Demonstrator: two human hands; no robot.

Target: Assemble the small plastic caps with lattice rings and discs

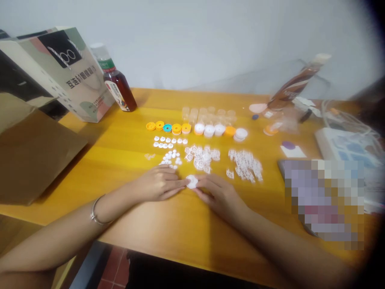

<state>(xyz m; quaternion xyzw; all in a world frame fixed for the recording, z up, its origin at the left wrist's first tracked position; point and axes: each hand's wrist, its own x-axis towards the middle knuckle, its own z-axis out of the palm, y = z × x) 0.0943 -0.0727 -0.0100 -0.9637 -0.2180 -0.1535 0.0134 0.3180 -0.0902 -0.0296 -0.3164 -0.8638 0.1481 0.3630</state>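
Note:
A small white plastic disc [192,182] is held low over the table between my two hands. The fingertips of my right hand [218,192] are closed on its right edge. On the left edge, my left hand [159,184] has its fingers drawn in, with the index fingertip pressed on the disc. Just beyond my left hand lie loose small white round pieces [171,156], and two rows of similar ones [168,140] are behind them. Two heaps of white openwork plastic parts, one in the middle [203,156] and one to the right [246,163], lie past my right hand.
Round orange caps [176,128], a blue one [167,128] and white ones [209,129] form a row, clear cups [207,115] behind. A paper bag [81,80] and bottle [120,90] stand left, another bottle [294,84] right. A brown bag [39,148] is nearer.

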